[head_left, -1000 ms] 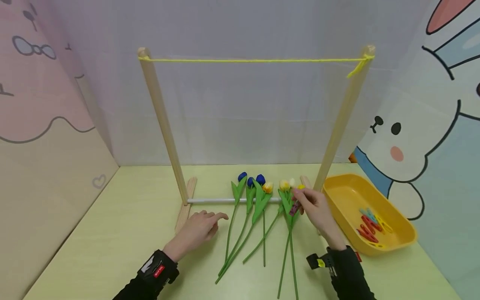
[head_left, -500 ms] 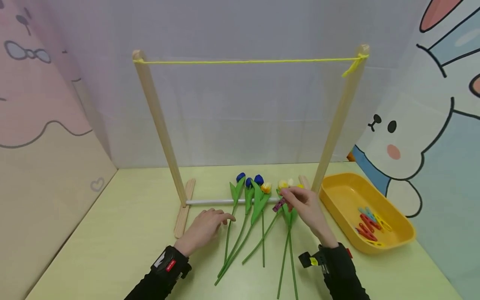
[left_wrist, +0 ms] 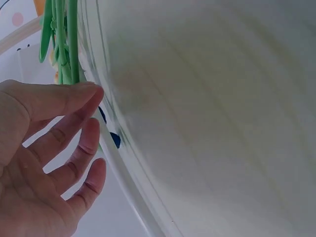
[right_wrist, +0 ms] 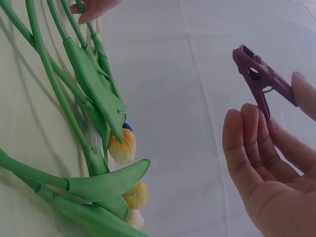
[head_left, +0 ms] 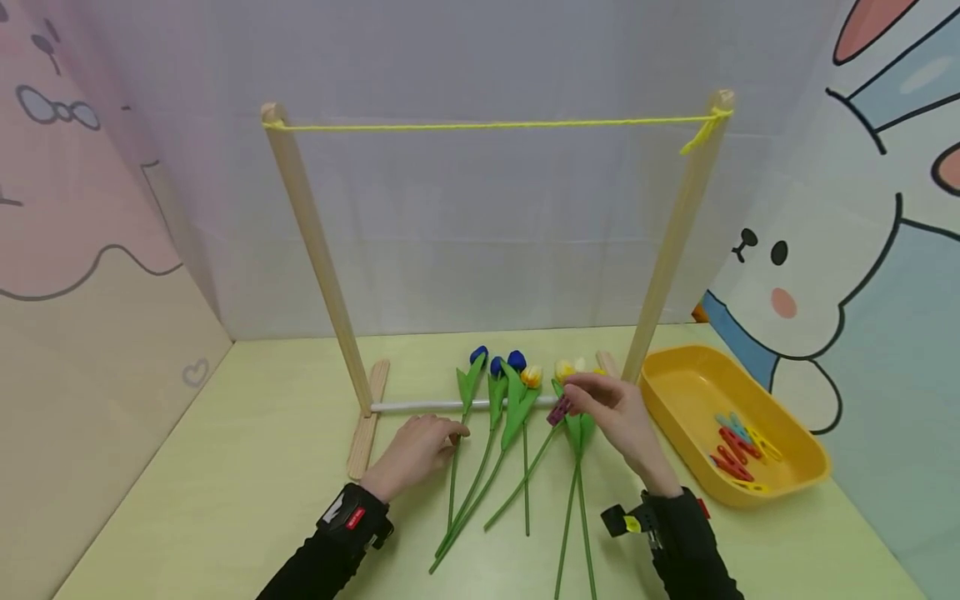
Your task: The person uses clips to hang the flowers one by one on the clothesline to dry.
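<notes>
My left hand [head_left: 416, 452] pinches the green stem of the leftmost blue tulip [head_left: 468, 385] between thumb and forefinger; the contact itself is partly hidden. In the left wrist view that hand's other fingers [left_wrist: 81, 163] are loosely bent. Thumb and fingers of my right hand [head_left: 621, 421] grip the handles of a purple clothespin [right_wrist: 261, 74], held above the flowers. More tulips lie on the table between the hands: blue ones, an orange-yellow tulip [head_left: 531, 377], and yellow and white blooms [head_left: 566, 370] partly covered by the right hand.
Two wooden posts [head_left: 318, 250] carry a taut yellow string [head_left: 487, 126] above the flowers. A white rod [head_left: 420, 407] joins the posts low down, behind the stems. At right stands a yellow tray [head_left: 675, 400] holding several red, blue and yellow clothespins [head_left: 735, 450].
My left hand has moved right to the leftmost tulip's stem, its fingertips closing there. The right hand has shifted slightly left with the clothespin. The head view has panned a little.
</notes>
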Available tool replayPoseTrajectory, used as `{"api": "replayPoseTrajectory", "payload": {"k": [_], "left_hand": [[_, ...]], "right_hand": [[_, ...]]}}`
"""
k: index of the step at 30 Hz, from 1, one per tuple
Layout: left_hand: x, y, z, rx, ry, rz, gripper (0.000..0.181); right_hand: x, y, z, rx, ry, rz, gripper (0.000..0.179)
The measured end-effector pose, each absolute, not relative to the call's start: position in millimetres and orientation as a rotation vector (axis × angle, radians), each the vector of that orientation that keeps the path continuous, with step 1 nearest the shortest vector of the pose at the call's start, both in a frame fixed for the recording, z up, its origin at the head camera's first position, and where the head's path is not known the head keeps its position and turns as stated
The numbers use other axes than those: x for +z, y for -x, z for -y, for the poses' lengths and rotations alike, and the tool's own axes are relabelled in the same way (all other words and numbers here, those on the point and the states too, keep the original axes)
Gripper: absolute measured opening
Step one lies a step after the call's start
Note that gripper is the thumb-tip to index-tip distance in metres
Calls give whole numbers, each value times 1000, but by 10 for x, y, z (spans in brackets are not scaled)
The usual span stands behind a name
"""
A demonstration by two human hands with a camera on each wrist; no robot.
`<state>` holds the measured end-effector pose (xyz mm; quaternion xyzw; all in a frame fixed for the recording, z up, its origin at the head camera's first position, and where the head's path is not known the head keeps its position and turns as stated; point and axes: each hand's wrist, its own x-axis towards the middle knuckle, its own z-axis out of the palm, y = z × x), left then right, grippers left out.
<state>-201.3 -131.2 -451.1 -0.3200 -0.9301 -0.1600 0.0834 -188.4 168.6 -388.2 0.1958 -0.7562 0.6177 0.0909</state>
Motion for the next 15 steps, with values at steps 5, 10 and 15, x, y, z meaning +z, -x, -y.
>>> {"api": "replayPoseTrajectory", "payload": {"k": [5,10,15], "left_hand": [[-4500,2012,1339,-568,871,2767,28],[-4468,2048,1400,-705,722,2682,28],[-4440,2089,1455,-841,653,2554,22]], "right_hand": [[-3890,1883,-1697,1856,-602,2211,25],[-3859,1869,-1718,1889,-620,2195,24],[-3849,1864,-1726,1891,-624,2199,25]]}}
